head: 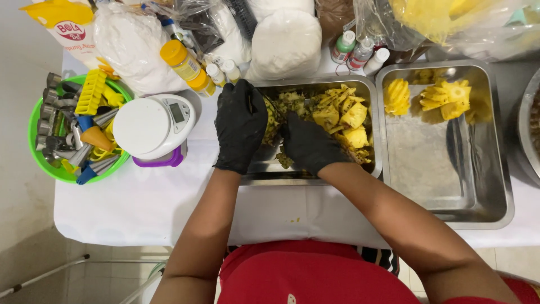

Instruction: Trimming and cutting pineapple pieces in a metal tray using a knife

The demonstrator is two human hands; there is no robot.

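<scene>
Far out past the left hand, a green basket [42, 163] stands at the table's edge, crammed with metal cutters and coloured plastic tools. Nearer in, just beside that hand, sits a white kitchen scale [152, 126] with a purple base, nothing on its platform. Behind it lie white bags of powder [132, 45] and a few yellow-capped bottles [185, 62].

The left hand [241, 126], in a black glove, is curled down over the near-left part of a steel tray [315, 177], fingers closed around a piece of pineapple that I can barely see beneath it. The right hand [309, 146], gloved the same, is clenched just beside it. It seems to grip a knife handle, though the blade is lost among the scraps and I cannot tell for certain.

The tray under both hands holds a heap of pineapple peelings and chunks [337, 115], mostly beyond and to the right of the right hand. That pile suggests a good deal of trimming is already done.

Further right, well apart from the hands, a second steel tray [444, 191] carries only a few peeled pineapple pieces [444, 98] at its far end, with most of its floor bare. By my judgement the work is somewhere in the middle: some fruit cleaned and set aside, one piece in hand.
</scene>
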